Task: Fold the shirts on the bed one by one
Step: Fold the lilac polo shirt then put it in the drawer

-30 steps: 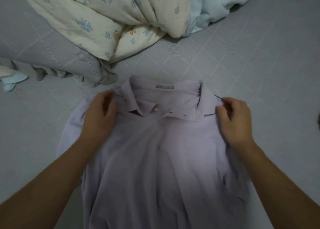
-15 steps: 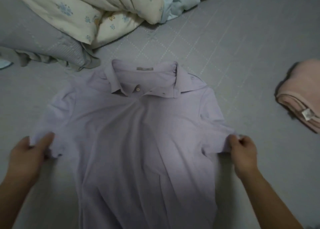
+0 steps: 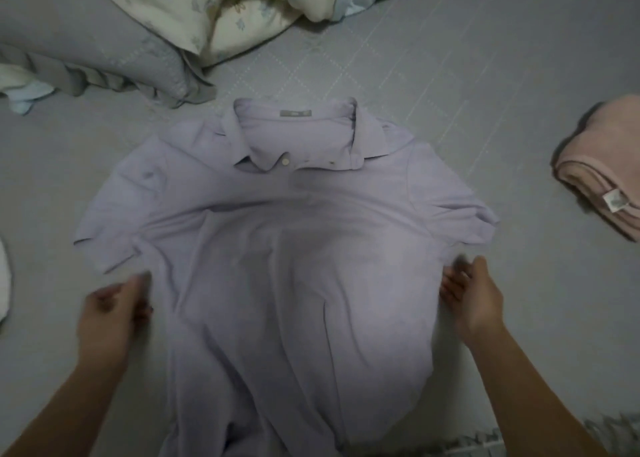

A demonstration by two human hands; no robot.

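Observation:
A lilac polo shirt (image 3: 287, 248) lies face up on the grey bed (image 3: 485, 75), collar away from me and both short sleeves spread out. My left hand (image 3: 112, 306) is blurred beside the shirt's left side seam, just under the left sleeve, with loosely curled fingers and no fabric visibly in them. On the other side, below the right sleeve, my right hand (image 3: 472, 295) has its fingers stretched toward the right side seam and touching its edge. The hem runs out of view at the bottom.
A folded pink garment (image 3: 602, 179) lies at the right edge. A floral duvet (image 3: 207, 9) and a grey ruffled pillow (image 3: 104, 54) are bunched at the top left. White cloth (image 3: 3, 283) shows at the left edge.
Both hands have let go of the sleeve ends and moved inward and down to the shirt's sides under the sleeves. The sleeves now lie spread flat.

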